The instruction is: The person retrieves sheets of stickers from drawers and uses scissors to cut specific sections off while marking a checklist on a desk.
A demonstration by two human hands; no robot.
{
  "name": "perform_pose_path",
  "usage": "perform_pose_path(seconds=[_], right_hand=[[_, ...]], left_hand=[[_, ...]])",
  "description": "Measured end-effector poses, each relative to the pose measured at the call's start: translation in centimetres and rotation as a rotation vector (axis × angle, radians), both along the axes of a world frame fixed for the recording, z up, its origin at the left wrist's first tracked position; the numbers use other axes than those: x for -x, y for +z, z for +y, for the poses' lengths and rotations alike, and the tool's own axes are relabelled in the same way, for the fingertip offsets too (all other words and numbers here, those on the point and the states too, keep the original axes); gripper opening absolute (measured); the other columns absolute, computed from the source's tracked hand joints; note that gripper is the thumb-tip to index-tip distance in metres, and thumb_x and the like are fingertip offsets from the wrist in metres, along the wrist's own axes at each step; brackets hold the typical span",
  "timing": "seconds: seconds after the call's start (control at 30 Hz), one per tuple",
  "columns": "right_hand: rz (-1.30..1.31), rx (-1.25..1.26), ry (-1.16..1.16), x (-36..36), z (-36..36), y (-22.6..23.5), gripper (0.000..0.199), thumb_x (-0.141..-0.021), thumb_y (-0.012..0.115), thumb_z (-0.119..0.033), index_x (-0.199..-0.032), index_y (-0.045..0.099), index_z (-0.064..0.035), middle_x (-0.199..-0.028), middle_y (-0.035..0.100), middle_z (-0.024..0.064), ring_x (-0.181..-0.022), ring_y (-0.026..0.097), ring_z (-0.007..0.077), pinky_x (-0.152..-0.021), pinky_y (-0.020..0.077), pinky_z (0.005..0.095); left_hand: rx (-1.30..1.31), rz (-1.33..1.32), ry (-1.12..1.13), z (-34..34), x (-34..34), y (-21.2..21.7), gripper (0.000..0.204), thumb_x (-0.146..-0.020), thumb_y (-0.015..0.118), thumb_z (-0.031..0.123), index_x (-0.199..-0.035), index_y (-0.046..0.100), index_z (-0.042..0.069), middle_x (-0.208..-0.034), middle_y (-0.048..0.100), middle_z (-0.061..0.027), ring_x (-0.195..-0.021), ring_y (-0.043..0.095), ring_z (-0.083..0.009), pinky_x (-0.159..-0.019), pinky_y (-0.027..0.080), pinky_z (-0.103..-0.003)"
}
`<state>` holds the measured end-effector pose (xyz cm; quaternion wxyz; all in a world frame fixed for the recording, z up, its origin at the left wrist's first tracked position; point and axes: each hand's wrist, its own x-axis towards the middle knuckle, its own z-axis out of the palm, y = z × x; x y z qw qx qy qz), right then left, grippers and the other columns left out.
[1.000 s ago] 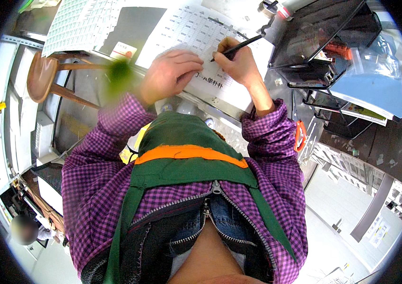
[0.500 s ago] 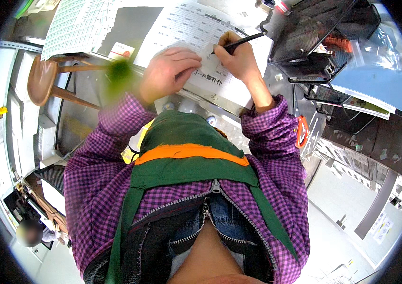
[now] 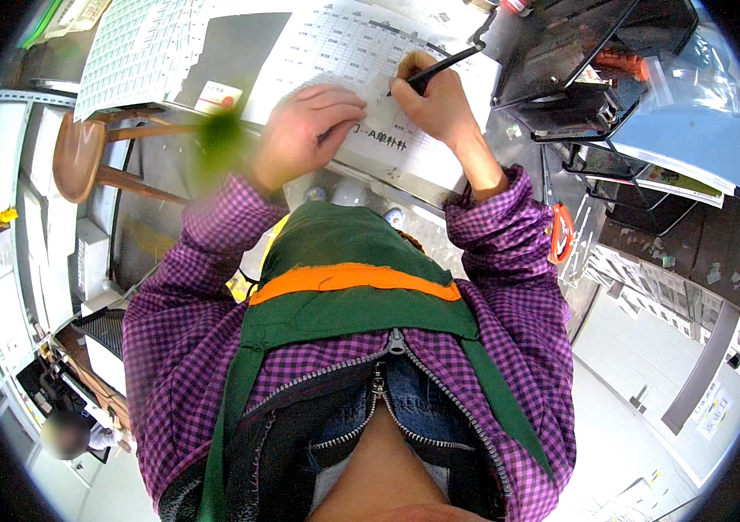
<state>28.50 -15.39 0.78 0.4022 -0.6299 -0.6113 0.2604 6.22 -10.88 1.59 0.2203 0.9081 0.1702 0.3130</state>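
Note:
My right hand [image 3: 433,97] pinches a black pen [image 3: 457,59], its tip down on a printed paper sheet [image 3: 322,54]. A black cord-like piece trails from the pen's upper end. The sheet carries a table of small print and a line of large dark characters near its lower edge. On the sheet's left part rests my left hand [image 3: 311,129], palm down, fingers side by side and loosely bent, holding nothing visible. Its fingertips point toward the pen, a short gap away.
Black mesh trays [image 3: 561,70] stand to the right, beside a blue folder [image 3: 692,143] and clear plastic bags. Green-gridded sheets [image 3: 139,52] and a small white card [image 3: 218,96] lie at the left. A wooden stool [image 3: 81,157] stands below. Another person appears far lower left.
The right hand and pen have shifted slightly left and up. The left hand stays in nearly the same place on the sheet. The whole view has shifted a little.

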Motion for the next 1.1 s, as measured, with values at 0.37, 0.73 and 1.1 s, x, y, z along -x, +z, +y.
perform_pose_path(seconds=[0.37, 0.73, 1.1], right_hand=[[0.365, 0.159, -0.03, -0.5, -0.1, 0.9, 0.014, -0.084, 0.065, -0.015, -0.081, 0.056, -0.0041, -0.061, 0.053, 0.0025, -0.056, 0.049, 0.0101, -0.052, 0.0396, 0.0273], [0.43, -0.183, -0.035, -0.4, -2.6, 4.4, 0.01, -0.084, 0.068, -0.005, -0.085, 0.058, -0.0029, -0.075, 0.059, -0.0004, -0.068, 0.054, 0.0048, -0.059, 0.0421, 0.0199], [0.389, -0.306, -0.145, -3.7, -5.5, 4.6, 0.011, -0.082, 0.067, 0.004, -0.084, 0.057, -0.0017, -0.072, 0.055, -0.001, -0.062, 0.051, 0.0056, -0.056, 0.0413, 0.0213]], left_hand=[[0.036, -0.047, -0.006, 0.1, 0.0, -0.2, 0.015, -0.078, 0.067, 0.0, -0.093, 0.068, 0.003, -0.102, 0.068, -0.0114, -0.095, 0.065, -0.0292, -0.083, 0.052, -0.037], [0.956, -0.838, 0.527, 6.8, 6.3, 3.3, 0.015, -0.094, 0.062, 0.016, -0.102, 0.065, 0.004, -0.088, 0.067, -0.0025, -0.074, 0.061, -0.0111, -0.072, 0.05, -0.026], [1.1, -1.182, 0.813, 20.9, 17.8, -1.8, 0.033, -0.091, 0.061, 0.005, -0.12, 0.049, -0.006, -0.103, 0.061, -0.0148, -0.086, 0.066, -0.0245, -0.074, 0.059, -0.031]])
